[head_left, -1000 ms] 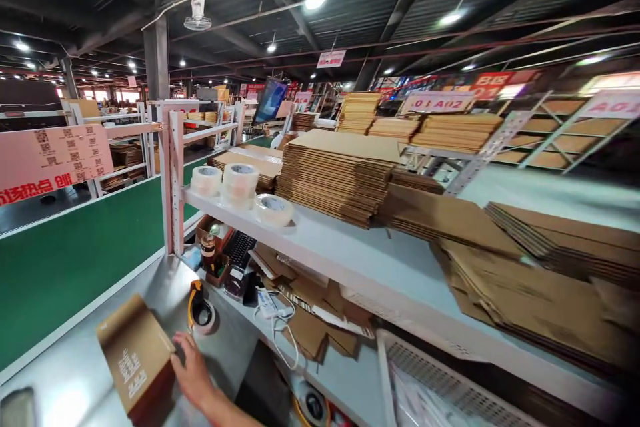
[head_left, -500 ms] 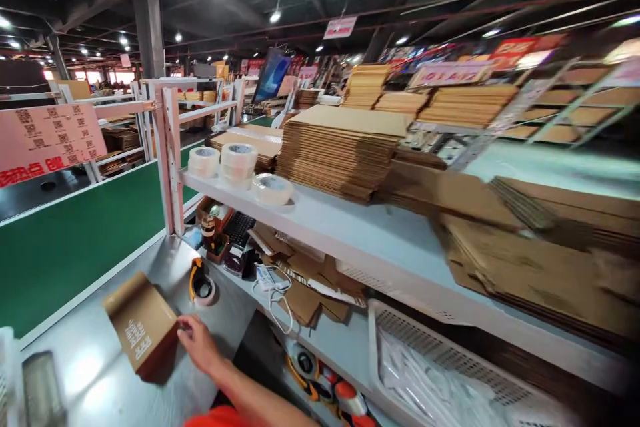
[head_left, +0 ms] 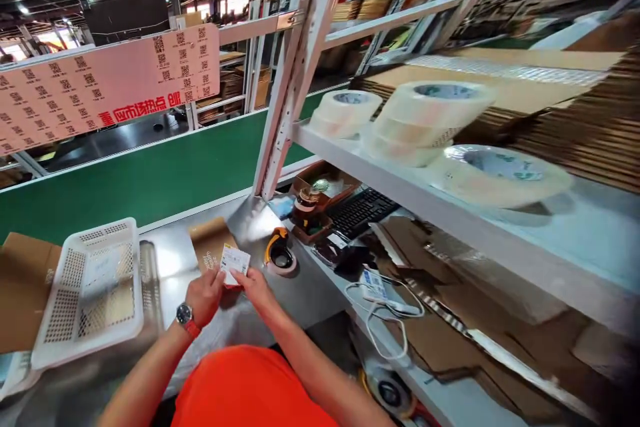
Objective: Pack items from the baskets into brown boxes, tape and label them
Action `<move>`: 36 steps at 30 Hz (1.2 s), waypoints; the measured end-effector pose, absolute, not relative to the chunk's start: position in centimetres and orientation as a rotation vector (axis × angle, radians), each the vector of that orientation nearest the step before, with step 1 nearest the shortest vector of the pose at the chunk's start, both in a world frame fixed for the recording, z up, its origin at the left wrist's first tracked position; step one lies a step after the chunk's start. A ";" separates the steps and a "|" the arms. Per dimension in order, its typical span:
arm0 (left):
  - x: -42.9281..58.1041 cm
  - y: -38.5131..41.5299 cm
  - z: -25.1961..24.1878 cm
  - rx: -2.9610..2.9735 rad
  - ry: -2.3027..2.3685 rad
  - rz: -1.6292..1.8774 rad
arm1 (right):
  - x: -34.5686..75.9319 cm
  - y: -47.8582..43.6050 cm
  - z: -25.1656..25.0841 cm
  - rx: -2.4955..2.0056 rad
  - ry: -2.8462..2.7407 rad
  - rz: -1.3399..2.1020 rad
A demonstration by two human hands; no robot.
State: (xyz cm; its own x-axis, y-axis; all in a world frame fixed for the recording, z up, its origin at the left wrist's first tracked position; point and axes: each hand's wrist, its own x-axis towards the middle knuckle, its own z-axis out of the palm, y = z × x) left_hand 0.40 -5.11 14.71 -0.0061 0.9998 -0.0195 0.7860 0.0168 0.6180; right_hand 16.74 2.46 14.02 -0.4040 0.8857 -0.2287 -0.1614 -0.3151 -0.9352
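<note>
My left hand (head_left: 205,295) and my right hand (head_left: 256,287) pinch a small white printed label (head_left: 235,263) between them, one at each side. Behind the label, and partly covered by it, a brown cardboard box (head_left: 206,240) with white lettering rests on the metal table (head_left: 175,221). A yellow-and-black tape dispenser (head_left: 280,252) with a roll in it lies on the table just beyond my right hand. Left of my left hand sits a white perforated plastic basket (head_left: 136,280).
A shelf (head_left: 400,185) with clear tape rolls (head_left: 430,119) and stacked cardboard juts in from the right. Below it lie a keyboard (head_left: 364,211), a white cable (head_left: 373,330) and cardboard scraps (head_left: 450,353). A green panel (head_left: 200,163) borders the table's far side.
My view has swung left and down toward the table. My left hand has come into view. My right hand has left the box's edge, and both hands now hold the label.
</note>
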 end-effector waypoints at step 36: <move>4.7 -6.6 12.1 0.400 1.651 1.250 | 20.5 -0.4 10.3 -1.131 -1.220 2.098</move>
